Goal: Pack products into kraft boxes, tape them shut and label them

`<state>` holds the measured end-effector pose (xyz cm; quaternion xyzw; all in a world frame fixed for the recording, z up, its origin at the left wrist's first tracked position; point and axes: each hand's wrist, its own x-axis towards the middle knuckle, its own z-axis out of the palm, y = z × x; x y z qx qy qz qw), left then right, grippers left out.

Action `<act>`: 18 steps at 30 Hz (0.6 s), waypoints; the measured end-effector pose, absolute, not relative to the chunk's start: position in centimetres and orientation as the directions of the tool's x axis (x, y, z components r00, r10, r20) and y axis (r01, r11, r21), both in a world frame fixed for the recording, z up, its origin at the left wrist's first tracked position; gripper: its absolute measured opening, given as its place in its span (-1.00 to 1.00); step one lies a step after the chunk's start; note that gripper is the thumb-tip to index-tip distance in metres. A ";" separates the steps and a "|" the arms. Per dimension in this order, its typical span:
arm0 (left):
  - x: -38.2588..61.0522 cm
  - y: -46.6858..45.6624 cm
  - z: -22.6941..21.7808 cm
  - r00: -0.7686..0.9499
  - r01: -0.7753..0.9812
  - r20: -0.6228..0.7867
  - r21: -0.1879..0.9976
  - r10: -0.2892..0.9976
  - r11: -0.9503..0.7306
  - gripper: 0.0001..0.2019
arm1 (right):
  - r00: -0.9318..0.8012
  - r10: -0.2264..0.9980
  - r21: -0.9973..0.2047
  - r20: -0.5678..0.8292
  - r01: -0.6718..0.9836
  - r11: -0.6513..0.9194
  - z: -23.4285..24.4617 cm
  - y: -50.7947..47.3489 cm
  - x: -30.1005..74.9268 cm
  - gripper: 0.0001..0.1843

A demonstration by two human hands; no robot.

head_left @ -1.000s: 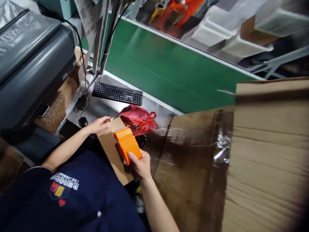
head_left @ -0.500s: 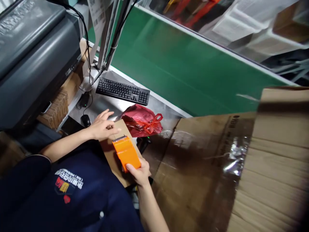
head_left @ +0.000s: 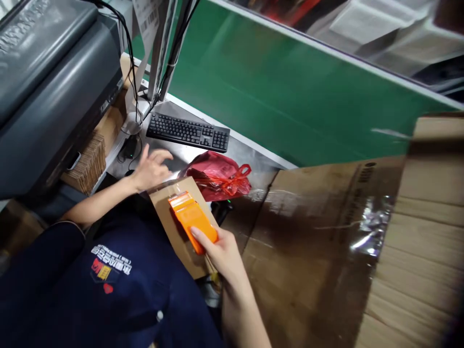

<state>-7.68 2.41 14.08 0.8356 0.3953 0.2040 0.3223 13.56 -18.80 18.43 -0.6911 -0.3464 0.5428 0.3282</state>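
Note:
My right hand (head_left: 221,246) is closed around an orange tape dispenser (head_left: 194,220), its thumb on top. The dispenser lies over the upper face of a small brown cardboard box (head_left: 166,203), close against my body. Whether it touches the cardboard I cannot tell. My left hand (head_left: 152,169) is raised at the box's far left corner, fingers apart and loosely bent, with nothing in them. Just beyond the box sits a red plastic bag (head_left: 213,171) with its handles knotted.
A black keyboard (head_left: 188,132) lies on the metal table (head_left: 263,166) before a green panel (head_left: 282,92). Large flattened cartons (head_left: 308,241) stand at the right. A dark grey machine (head_left: 58,92) overhangs the left side, above stacked cardboard (head_left: 87,162).
My left hand has lifted away from the dispenser's front end toward the box's far left corner, fingers spreading. My right hand and the dispenser have shifted slightly; the view has moved a little.

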 end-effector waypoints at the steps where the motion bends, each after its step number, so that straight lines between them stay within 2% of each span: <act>1: -8.3 3.4 13.8 0.557 0.556 0.083 0.702 0.826 -0.445 -0.76 | 0.182 0.830 -0.826 -0.528 0.117 -0.551 18.4 -18.8 13.7 -0.49; 3: -9.3 5.2 13.0 0.505 0.564 0.040 0.741 0.862 -0.365 -0.76 | 0.209 0.809 -0.811 -0.550 0.101 -0.577 18.2 -19.0 13.8 -0.49; 6: -10.1 6.9 11.6 0.548 0.512 -0.032 0.804 0.836 -0.304 -0.77 | 0.253 0.783 -0.791 -0.568 0.097 -0.604 17.7 -19.1 13.7 -0.48; 9: -9.8 7.2 9.7 0.557 0.503 -0.055 0.816 0.829 -0.283 -0.74 | 0.246 0.782 -0.789 -0.573 0.094 -0.608 17.6 -18.7 13.5 -0.46; 13: -8.0 5.6 6.0 0.561 0.489 -0.167 0.857 0.811 -0.162 -0.66 | 0.230 0.785 -0.791 -0.575 0.087 -0.605 17.7 -17.8 13.5 -0.44; 18: -5.7 1.5 1.8 0.626 0.482 -0.283 0.873 0.727 -0.075 -0.56 | 0.227 0.797 -0.798 -0.560 0.113 -0.592 16.8 -17.9 13.9 -0.46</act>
